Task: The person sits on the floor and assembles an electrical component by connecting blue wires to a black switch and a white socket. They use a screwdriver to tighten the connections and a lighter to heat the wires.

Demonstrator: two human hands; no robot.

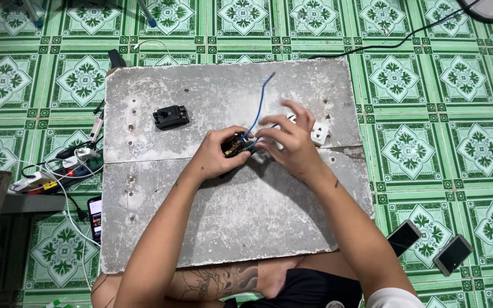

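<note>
Two hands met over the grey board [223, 228]: our left hand [215, 154] gripped a black switch [234, 145], right hand's [293, 142] fingers pinched its blue wire [259, 105].

Two hands — left hand [215, 153], right hand [292, 142] — met over one grey board [229, 222]. One black breaker [170, 117] sat at ten o'clock, one blue wire [259, 105] at twelve, one white socket [319, 133] at two — two phones [403, 236] at four.
</note>
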